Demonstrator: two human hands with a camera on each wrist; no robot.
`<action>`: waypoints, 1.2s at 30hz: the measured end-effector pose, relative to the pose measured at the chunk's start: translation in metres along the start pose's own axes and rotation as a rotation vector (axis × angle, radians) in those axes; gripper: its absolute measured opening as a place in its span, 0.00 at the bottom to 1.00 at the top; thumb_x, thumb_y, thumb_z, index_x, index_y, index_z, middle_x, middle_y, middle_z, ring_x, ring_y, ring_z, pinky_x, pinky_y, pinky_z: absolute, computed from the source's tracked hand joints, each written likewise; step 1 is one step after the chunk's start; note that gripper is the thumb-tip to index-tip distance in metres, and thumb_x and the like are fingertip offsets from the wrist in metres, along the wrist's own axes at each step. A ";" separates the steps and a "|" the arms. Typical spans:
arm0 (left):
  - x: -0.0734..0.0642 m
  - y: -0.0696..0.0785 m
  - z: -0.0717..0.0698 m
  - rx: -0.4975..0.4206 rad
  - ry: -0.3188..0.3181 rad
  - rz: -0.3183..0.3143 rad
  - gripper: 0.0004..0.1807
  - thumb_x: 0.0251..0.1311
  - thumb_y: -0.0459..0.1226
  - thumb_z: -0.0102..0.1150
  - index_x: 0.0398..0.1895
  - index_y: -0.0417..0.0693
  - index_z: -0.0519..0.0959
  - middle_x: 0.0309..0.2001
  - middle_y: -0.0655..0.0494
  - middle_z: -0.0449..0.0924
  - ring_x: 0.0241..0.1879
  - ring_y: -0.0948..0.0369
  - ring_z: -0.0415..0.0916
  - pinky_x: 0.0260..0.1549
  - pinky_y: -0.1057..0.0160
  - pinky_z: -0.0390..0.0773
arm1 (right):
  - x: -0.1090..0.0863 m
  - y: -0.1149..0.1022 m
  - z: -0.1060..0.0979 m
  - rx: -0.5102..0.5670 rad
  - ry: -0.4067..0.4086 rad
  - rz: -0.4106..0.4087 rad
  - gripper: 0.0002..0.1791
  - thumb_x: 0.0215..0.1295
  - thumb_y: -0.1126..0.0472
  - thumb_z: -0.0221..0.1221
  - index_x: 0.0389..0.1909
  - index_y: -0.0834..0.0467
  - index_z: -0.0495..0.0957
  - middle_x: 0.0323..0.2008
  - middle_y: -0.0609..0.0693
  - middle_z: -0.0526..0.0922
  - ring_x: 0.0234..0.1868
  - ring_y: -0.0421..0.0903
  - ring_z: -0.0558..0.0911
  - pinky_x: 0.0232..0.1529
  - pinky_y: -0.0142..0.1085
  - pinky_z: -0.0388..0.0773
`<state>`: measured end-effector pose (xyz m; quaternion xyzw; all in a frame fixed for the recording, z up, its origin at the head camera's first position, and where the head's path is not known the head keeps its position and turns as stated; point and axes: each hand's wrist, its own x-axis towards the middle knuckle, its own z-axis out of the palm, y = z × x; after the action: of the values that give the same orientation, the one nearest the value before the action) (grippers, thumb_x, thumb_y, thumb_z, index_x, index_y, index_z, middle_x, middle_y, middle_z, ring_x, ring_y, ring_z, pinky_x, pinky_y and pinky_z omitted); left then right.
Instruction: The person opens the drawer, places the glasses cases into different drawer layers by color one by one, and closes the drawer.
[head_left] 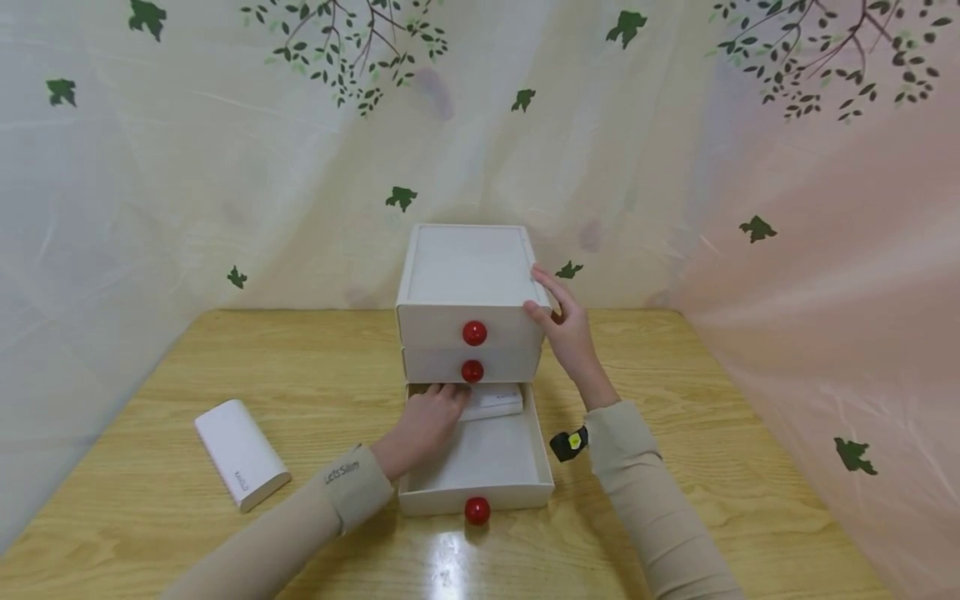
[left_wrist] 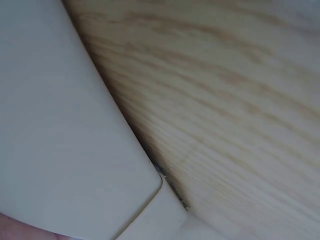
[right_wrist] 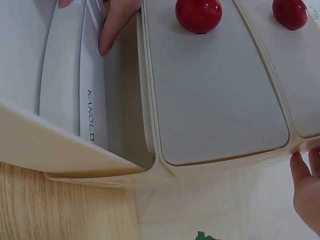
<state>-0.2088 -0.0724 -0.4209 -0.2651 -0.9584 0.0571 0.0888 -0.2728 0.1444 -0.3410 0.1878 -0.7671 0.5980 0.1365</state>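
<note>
A small white cabinet [head_left: 472,265] with round red knobs stands on the wooden table, its bottom drawer [head_left: 480,497] pulled out. My left hand [head_left: 429,421] reaches into this drawer. Its fingers hold a white, power-bank-like block [right_wrist: 93,107] marked "KANOLD", with fingertips seen on either side of it in the right wrist view. In the head view the block lies toward the drawer's back, partly behind the hand. My right hand [head_left: 572,333] rests on the cabinet's upper right edge, fingers extended. The left wrist view mostly catches the drawer's outer wall [left_wrist: 70,130].
Left of the cabinet, a white power bank [head_left: 242,454] lies on the table [head_left: 330,358]. The middle drawer [head_left: 431,367] and top drawer [head_left: 435,327] are closed. A leaf-printed curtain [head_left: 480,150] hangs behind. A black strap with a yellow-green patch [head_left: 568,444] sits by the right cuff.
</note>
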 end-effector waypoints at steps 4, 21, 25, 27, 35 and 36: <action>-0.002 -0.001 -0.003 -0.028 -0.033 -0.023 0.19 0.61 0.32 0.58 0.56 0.47 0.74 0.48 0.50 0.78 0.40 0.56 0.74 0.29 0.62 0.81 | 0.000 0.001 0.000 -0.006 -0.004 0.005 0.28 0.70 0.55 0.56 0.70 0.51 0.65 0.74 0.43 0.59 0.76 0.44 0.55 0.70 0.50 0.64; -0.028 -0.001 -0.023 0.053 0.265 0.074 0.16 0.54 0.45 0.67 0.43 0.47 0.79 0.35 0.52 0.80 0.34 0.55 0.77 0.23 0.62 0.78 | -0.008 -0.030 0.002 -0.005 -0.023 0.044 0.29 0.70 0.63 0.54 0.71 0.61 0.62 0.75 0.52 0.57 0.77 0.50 0.54 0.71 0.51 0.62; -0.037 -0.003 -0.027 0.034 0.276 0.085 0.18 0.55 0.45 0.67 0.45 0.46 0.80 0.35 0.52 0.79 0.37 0.55 0.77 0.30 0.61 0.81 | -0.003 -0.014 0.000 0.003 -0.015 0.037 0.29 0.70 0.58 0.55 0.71 0.54 0.63 0.75 0.45 0.58 0.77 0.46 0.55 0.71 0.50 0.62; -0.042 -0.004 -0.029 0.020 0.282 0.088 0.19 0.54 0.45 0.68 0.46 0.45 0.80 0.35 0.50 0.80 0.37 0.54 0.78 0.35 0.59 0.82 | -0.001 -0.006 0.000 0.003 -0.010 0.029 0.28 0.70 0.56 0.56 0.71 0.51 0.64 0.75 0.42 0.59 0.76 0.43 0.55 0.71 0.50 0.63; -0.062 -0.016 -0.035 0.022 0.333 0.066 0.21 0.50 0.42 0.71 0.46 0.42 0.81 0.35 0.49 0.80 0.35 0.54 0.78 0.37 0.57 0.83 | 0.002 0.000 -0.001 0.014 -0.007 0.045 0.28 0.71 0.58 0.55 0.71 0.50 0.64 0.74 0.41 0.59 0.76 0.42 0.55 0.71 0.48 0.63; -0.065 -0.018 -0.035 0.026 0.352 0.064 0.21 0.49 0.42 0.71 0.45 0.42 0.81 0.35 0.49 0.80 0.35 0.54 0.78 0.36 0.58 0.82 | 0.002 -0.001 -0.001 0.013 -0.007 0.050 0.28 0.71 0.59 0.55 0.71 0.51 0.64 0.75 0.42 0.59 0.76 0.43 0.55 0.71 0.48 0.63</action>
<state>-0.1561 -0.1195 -0.3932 -0.3004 -0.9183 0.0252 0.2568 -0.2738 0.1449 -0.3393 0.1718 -0.7680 0.6057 0.1175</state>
